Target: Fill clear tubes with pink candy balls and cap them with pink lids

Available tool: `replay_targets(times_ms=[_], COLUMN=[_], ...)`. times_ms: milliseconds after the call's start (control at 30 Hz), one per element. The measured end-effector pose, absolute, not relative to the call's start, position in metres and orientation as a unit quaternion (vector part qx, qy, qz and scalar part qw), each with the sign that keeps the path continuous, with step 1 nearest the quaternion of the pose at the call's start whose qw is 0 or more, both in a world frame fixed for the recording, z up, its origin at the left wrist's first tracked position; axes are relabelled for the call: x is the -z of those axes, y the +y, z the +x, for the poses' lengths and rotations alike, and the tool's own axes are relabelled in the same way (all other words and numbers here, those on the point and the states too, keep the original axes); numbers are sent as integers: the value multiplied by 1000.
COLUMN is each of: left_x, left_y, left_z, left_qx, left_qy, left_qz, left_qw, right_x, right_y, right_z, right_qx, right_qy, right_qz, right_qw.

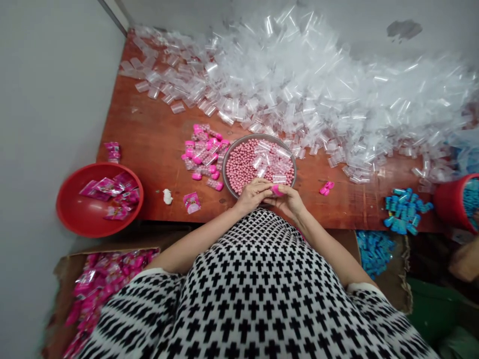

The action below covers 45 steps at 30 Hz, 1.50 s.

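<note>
Both of my hands meet over the near rim of a grey bowl [223, 172] full of small pink beads [239, 169]. Several clear plastic tubes [266, 153] lie on the beads. My right hand [291, 199] is closed round a pink cap [277, 190]; whatever joins it is mostly hidden by fingers. My left hand [253, 193] has its fingers pressed together against the same piece, and I cannot make out what it grips. Left of the bowl is a pile of bead-filled tubes with pink caps [205, 152]. A few loose pink caps [327, 188] lie to the right.
A big heap of clear tubes [299, 85] covers the back of the table [149, 129]. At left stands a red bowl [75, 209] of pink packets, above a box of pink pieces [108, 279]. Blue pieces [406, 209] and another person's arm [464, 262] are at right.
</note>
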<state>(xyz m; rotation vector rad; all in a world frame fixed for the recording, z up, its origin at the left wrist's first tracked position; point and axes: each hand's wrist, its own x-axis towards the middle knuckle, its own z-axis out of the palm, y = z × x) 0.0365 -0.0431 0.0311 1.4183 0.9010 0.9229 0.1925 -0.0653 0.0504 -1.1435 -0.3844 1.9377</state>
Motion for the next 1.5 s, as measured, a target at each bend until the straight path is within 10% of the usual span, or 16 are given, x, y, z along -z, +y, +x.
replay_targets(times_ms=[233, 467, 833, 1067, 1267, 1500], left_x=[-27, -23, 16, 10, -7, -29], left_y=[-18, 37, 19, 20, 4, -11], left_z=[-1, -58, 47, 27, 28, 38], left_qx=[-392, -353, -78, -226, -362, -354], left_qy=[453, 594, 552, 455, 486, 487], left_qz=[579, 678, 755, 726, 545, 661], left_qw=[553, 253, 346, 462, 579, 448], right_x=[-51, -33, -11, -9, -2, -4], right_y=[-57, -54, -66, -35, -22, -33], right_z=[178, 207, 220, 211, 190, 179], right_qx=[-799, -746, -686, -493, -673, -722], right_qy=[-142, -178, -232, -463, -312, -180], right_qz=[-447, -513, -566, -617, -499, -418], right_qw=[376, 385, 394, 402, 448, 521])
